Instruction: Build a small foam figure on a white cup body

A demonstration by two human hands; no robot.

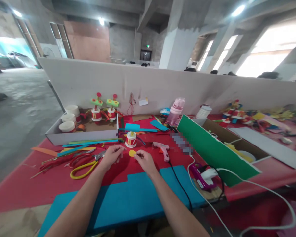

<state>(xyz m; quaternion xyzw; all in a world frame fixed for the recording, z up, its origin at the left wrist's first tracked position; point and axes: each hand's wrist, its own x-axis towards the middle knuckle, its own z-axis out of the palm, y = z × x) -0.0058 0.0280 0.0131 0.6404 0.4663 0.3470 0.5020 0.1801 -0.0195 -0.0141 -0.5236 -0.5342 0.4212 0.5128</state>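
Head view: the right hand [145, 160] pinches the disc [131, 153] by its edge, probably keeping its face clear. The left hand's [112, 156] fingers bend narrowly, contents unclear. Beyond the fingertips stands the cup [131, 141]; rightward, the glue gun [163, 150], presumably for easy reach.

Yellow disc [132, 153], round, in right fingers [139, 154]

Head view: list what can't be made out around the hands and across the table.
All in the head view:
- Left hand: too small to tell whether its fingertips hold anything.
- Yellow disc: one edge hidden by the right hand's fingers.
- Pixelated patch: blurred out, contents unreadable.
- Box: near part of its inside hidden by the green panel.
- Pink shape: cut off by the right edge.
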